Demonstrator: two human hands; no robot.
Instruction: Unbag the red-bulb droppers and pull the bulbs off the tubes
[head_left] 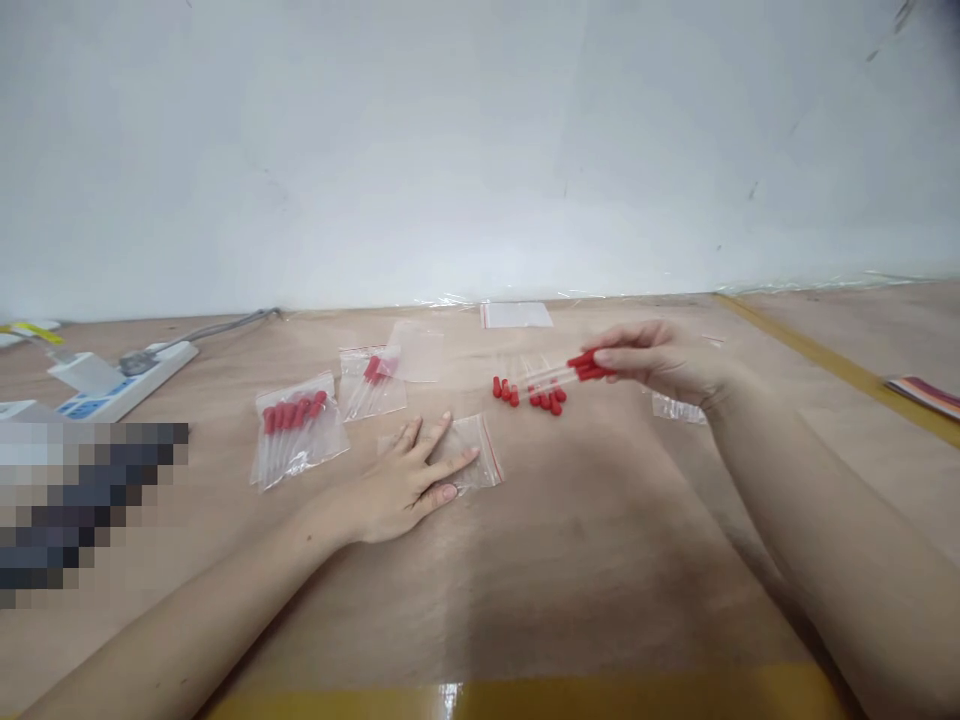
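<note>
My left hand point(409, 475) lies flat with fingers spread on a clear zip bag point(480, 450) with a red seal line. In my right hand point(652, 362), thumb and fingers pinch a few glass droppers point(589, 366) by their red rubber bulbs, the clear tubes pointing left. Below and left of them, more red-bulbed droppers point(504, 390) rest on the table in two small groups. One zip bag point(300, 440) left of my left hand holds several droppers. Behind it, another zip bag point(364, 400) also has droppers inside.
A white zip bag point(517, 316) lies near the wall point(480, 150), and a clear bag point(679, 408) sits below my right wrist. At left stand a power strip point(127, 385) with plugs and a pixelated dark area. Yellow tape point(840, 365) crosses the table at right, near a striped item point(926, 395).
</note>
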